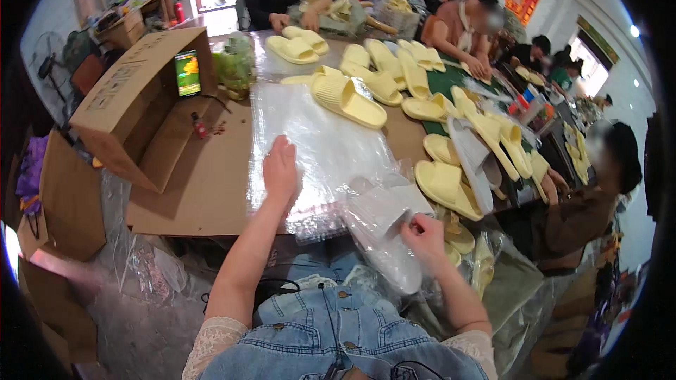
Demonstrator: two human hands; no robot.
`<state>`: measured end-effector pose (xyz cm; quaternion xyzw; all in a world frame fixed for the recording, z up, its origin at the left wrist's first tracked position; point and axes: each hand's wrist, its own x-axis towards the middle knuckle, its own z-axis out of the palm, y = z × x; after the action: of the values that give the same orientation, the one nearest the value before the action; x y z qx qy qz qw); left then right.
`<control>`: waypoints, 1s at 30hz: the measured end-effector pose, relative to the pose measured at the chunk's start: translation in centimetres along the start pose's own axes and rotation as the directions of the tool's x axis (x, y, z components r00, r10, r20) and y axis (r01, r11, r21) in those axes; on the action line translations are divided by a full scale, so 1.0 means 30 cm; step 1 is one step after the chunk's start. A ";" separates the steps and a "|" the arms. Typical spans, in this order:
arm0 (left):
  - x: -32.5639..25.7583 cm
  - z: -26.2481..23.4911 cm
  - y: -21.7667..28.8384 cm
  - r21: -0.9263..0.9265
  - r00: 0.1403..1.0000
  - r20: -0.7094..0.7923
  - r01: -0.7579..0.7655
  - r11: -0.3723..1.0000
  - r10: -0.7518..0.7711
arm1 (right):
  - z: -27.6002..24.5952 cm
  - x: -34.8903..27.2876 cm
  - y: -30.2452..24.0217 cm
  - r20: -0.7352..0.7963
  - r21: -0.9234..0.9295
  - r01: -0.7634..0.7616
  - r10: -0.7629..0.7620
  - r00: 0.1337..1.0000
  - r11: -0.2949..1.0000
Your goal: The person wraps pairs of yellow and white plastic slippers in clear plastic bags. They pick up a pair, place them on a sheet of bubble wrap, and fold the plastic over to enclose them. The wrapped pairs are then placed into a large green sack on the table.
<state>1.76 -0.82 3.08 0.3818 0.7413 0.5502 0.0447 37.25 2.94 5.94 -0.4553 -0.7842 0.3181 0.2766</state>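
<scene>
At tabletop (282,72), two hands (281,171), one bag stack (320,137)

Lt-blue denim (296,345) w/ metal btns (350,345), wht lace sleeves (220,343)

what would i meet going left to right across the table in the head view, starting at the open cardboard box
open cardboard box, green-filled container, left hand, pale bagged footwear, right hand, grey slipper

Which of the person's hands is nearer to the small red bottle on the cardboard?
Left. The left hand is over the clear plastic bags, to the right of the red bottle; the right hand is farther right, at the bagged pale slippers.
</scene>
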 end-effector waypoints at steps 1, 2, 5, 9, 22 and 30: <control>-0.005 0.006 0.007 -0.067 1.000 -0.017 -0.023 0.998 0.022 | -0.053 -0.043 0.006 0.016 0.027 -0.064 0.063 0.998 0.998; 0.005 0.011 -0.029 0.040 0.998 -0.018 -0.062 0.997 0.062 | -0.099 -0.074 -0.003 0.046 0.004 -0.089 0.089 0.995 0.996; 0.025 -0.001 -0.145 0.421 0.874 0.044 -0.455 0.785 0.483 | -0.240 -0.146 0.027 0.113 0.039 -0.166 0.161 0.981 0.985; 0.000 0.007 -0.094 0.035 0.982 -0.041 -0.185 0.982 0.186 | -0.450 -0.289 0.053 0.045 -0.104 -0.325 0.331 0.943 0.940; 0.025 0.020 -0.098 -0.015 0.992 0.002 -0.123 0.992 0.123 | -0.385 -0.341 0.879 -0.233 -0.743 -0.477 0.487 0.842 0.469; 0.041 0.016 -0.120 -0.069 0.992 0.024 -0.120 0.990 0.122 | -0.211 -0.035 1.032 -0.373 -0.626 -0.545 0.399 0.838 0.558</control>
<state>-0.74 -0.05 0.26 0.4321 0.6970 0.5713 0.0345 58.96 15.44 -13.38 -0.7471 -0.6623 0.0078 0.0557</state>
